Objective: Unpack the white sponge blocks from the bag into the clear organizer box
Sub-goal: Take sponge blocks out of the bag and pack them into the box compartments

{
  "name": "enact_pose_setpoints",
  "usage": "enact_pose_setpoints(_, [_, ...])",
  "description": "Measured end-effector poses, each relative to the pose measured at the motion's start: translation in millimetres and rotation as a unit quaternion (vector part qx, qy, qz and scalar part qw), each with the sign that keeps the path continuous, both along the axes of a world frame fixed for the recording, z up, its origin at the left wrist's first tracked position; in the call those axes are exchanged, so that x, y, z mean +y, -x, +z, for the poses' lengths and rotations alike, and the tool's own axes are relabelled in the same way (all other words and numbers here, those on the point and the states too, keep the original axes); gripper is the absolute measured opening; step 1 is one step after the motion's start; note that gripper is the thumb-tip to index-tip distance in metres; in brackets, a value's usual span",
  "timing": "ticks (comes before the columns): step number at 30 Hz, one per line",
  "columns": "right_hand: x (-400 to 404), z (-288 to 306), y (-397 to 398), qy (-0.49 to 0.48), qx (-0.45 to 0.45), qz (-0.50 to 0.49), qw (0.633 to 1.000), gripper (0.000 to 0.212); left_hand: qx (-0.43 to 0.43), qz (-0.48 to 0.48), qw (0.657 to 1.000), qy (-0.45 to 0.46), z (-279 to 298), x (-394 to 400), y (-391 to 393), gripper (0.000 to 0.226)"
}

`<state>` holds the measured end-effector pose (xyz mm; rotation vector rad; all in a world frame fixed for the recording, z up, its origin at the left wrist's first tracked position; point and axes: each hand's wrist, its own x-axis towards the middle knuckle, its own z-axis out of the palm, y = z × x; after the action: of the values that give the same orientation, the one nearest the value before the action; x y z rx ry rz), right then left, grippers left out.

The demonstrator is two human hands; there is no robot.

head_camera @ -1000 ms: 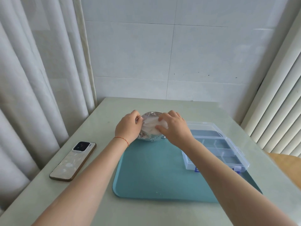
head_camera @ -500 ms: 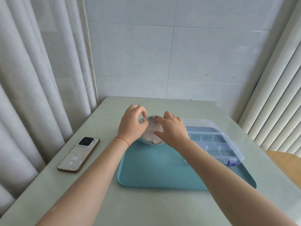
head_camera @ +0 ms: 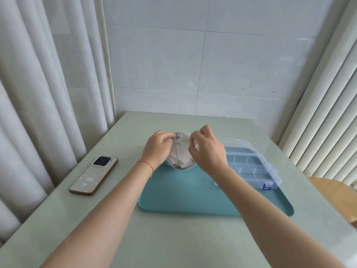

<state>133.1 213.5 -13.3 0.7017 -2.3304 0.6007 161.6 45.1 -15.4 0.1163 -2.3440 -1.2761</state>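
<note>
Head view, bag: the clear crinkly plastic bag of white sponge blocks [head_camera: 181,155] stands at the far edge of the teal plastic tray [head_camera: 193,192] on the pale green counter [head_camera: 135,238].
Left grip: the left hand [head_camera: 157,148] pinches the bag's top edge.
Right grip: the right hand [head_camera: 207,149] pinches the opposite edge of the mouth.
Handling: the blocks look light, soft and squashable; the film looks slippery, so taking hold at the mouth seems best.
Destination: the clear compartmented plastic organizer box [head_camera: 251,165] lies open just right of the bag.

Bag [head_camera: 180,155] at tray [head_camera: 193,194] far edge; organizer box [head_camera: 251,163] right on tray; phone [head_camera: 94,176] left on table [head_camera: 173,238].
</note>
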Motion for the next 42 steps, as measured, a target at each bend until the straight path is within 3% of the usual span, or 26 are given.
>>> enact_pose_setpoints(3, [6.9,8.3,-5.0,0.149,-0.128,0.032,0.980,0.002,-0.018,-0.003,0.999,-0.041,-5.2,7.1,1.3,0.031])
enact_pose_setpoints(5, [8.8,13.1,-6.4,0.240,-0.271,0.033,0.932,0.005,-0.031,-0.007,0.998,-0.045,-12.7,13.7,-0.1,0.029])
enact_pose_setpoints(8, [15.0,10.6,-9.0,0.282,-0.412,0.042,0.865,0.018,-0.032,-0.004,0.999,-0.039,-21.1,17.8,-0.6,0.032])
enact_pose_setpoints(14, [23.1,13.0,-20.4,0.424,-0.482,0.126,0.756,0.006,0.102,0.071,0.991,-0.039,-1.1,24.1,-16.4,0.009])
enact_pose_setpoints(18, [22.1,14.6,-27.1,0.447,-0.491,0.173,0.727,0.003,0.024,-0.018,0.993,-0.110,13.4,30.9,-29.4,0.025])
enact_pose_setpoints(20, [19.2,13.2,-31.2,0.433,-0.487,0.164,0.740,0.006,0.008,-0.013,0.993,-0.118,9.1,34.5,-32.7,0.023])
enact_pose_setpoints(21, [17.8,11.1,-31.7,0.413,-0.475,0.141,0.764,0.009,0.010,0.008,0.992,-0.128,5.7,34.3,-32.9,0.023])
enact_pose_setpoints(24, [16.7,-1.0,-30.2,0.223,-0.378,0.028,0.898,0.017,0.008,0.038,0.983,-0.179,-3.4,30.2,-33.9,0.021])
enact_pose_setpoints(26, [17.3,-8.3,-30.6,0.089,-0.311,-0.029,0.946,0.022,0.009,0.031,0.983,-0.183,-8.6,28.4,-34.8,0.021])
enact_pose_setpoints(30, [12.9,-12.8,-34.1,-0.093,-0.242,-0.057,0.964,0.041,0.017,0.025,0.986,-0.163,-17.0,28.1,-34.3,0.020])
enact_pose_setpoints(32, [7.6,-15.7,-31.7,-0.145,-0.217,-0.055,0.964,0.041,0.026,0.025,0.986,-0.164,-20.2,26.7,-33.0,0.015])
enact_pose_setpoints(38, [2.4,-22.7,-28.4,-0.188,-0.172,-0.061,0.965,0.019,0.037,0.055,0.988,-0.139,-26.1,23.8,-32.5,0.019])
enact_pose_setpoints(42, [-0.6,-28.9,-26.3,-0.217,-0.139,-0.064,0.964,0.048,0.036,0.079,0.993,-0.079,-32.8,22.1,-30.3,0.031])
